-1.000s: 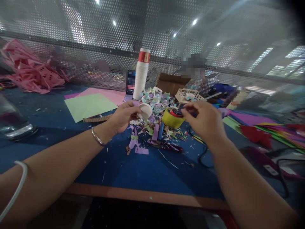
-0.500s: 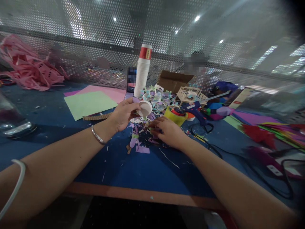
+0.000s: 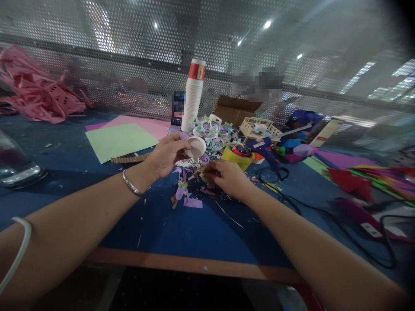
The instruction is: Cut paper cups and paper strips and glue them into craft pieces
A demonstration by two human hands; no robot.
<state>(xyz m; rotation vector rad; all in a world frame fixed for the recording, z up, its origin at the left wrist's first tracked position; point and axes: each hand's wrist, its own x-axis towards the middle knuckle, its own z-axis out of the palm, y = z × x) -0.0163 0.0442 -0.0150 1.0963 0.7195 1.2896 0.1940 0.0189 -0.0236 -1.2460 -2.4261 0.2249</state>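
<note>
My left hand [image 3: 167, 154] pinches a cut-off paper cup bottom [image 3: 196, 147], a shallow white round piece with its hollow side towards me. Purple and pale green paper shows at its edge. Low over a heap of paper scraps [image 3: 183, 183], my right hand [image 3: 229, 178] has its fingers curled together; whatever lies between the fingertips is hidden. Behind the cup bottom is a pile of similar white rings [image 3: 216, 144] with netted middles and green and purple paper bits. A yellow tape roll [image 3: 231, 158] stands just beyond my right hand.
A tall stack of paper cups [image 3: 193, 97] rises at the back. Coloured sheets [image 3: 121, 140] and a corrugated strip [image 3: 129, 159] lie left, near a glass [image 3: 21, 166]. Right are a blue glue gun [image 3: 267, 151], its black cable [image 3: 311, 207] and a wooden model [image 3: 257, 127].
My right fingers have drawn closer together over the scraps. The left hand holds the cup bottom much as before; the whole view has shifted slightly.
</note>
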